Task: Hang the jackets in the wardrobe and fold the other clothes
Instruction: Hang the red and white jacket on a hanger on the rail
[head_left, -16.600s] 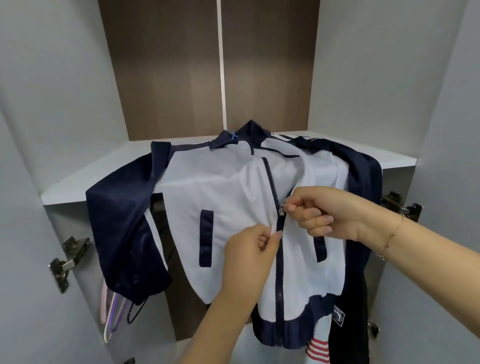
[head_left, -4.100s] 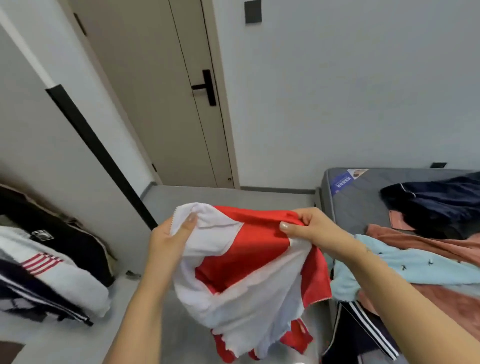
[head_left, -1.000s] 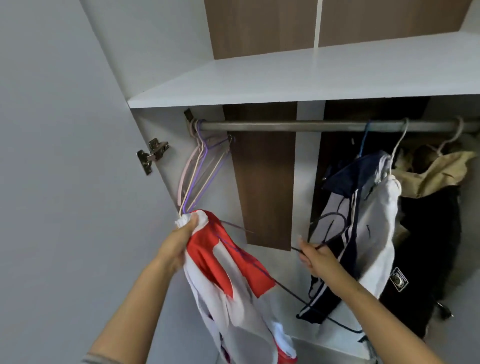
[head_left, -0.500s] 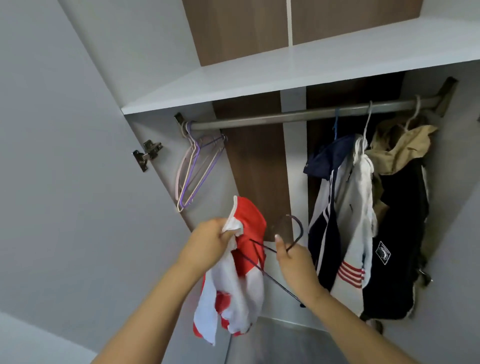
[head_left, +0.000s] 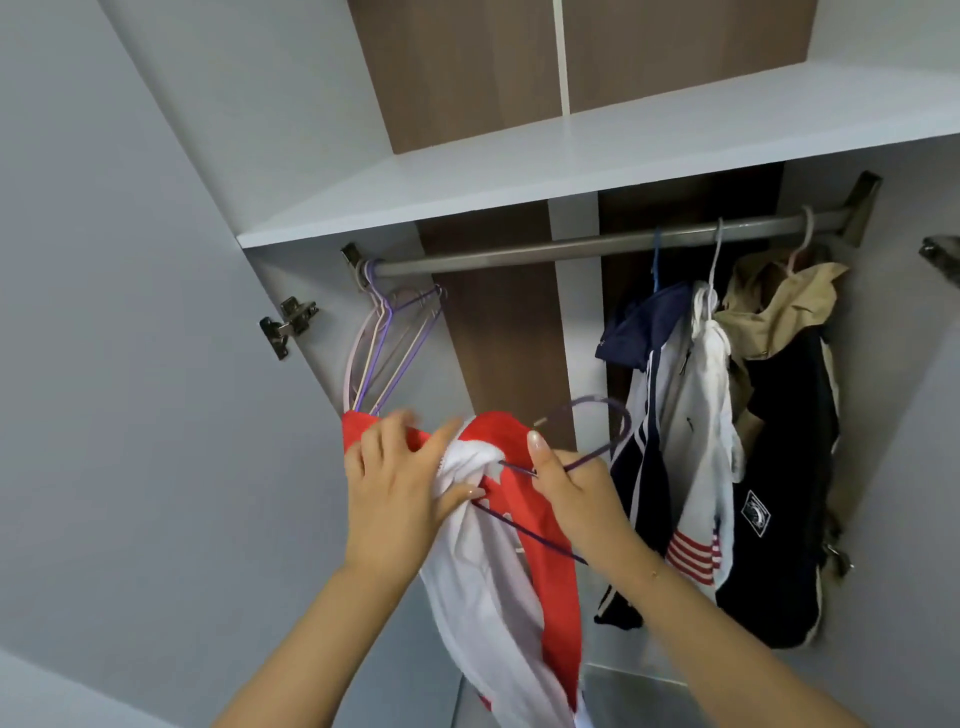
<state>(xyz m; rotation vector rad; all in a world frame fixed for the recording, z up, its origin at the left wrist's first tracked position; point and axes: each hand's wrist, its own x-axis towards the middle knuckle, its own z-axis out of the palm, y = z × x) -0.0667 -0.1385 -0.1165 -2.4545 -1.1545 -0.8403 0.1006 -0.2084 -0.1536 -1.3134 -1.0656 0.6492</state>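
my left hand (head_left: 400, 499) grips the bunched collar of the red and white jacket (head_left: 509, 587), which hangs down in front of the open wardrobe. my right hand (head_left: 566, 493) holds a dark purple hanger (head_left: 597, 431) at its neck, thumb up, one wire arm crossing the cloth. above, the rail (head_left: 571, 248) carries spare hangers (head_left: 387, 348) at its left end and, to the right, a navy and white jacket (head_left: 675, 447) and a black and tan one (head_left: 779, 457), touching each other.
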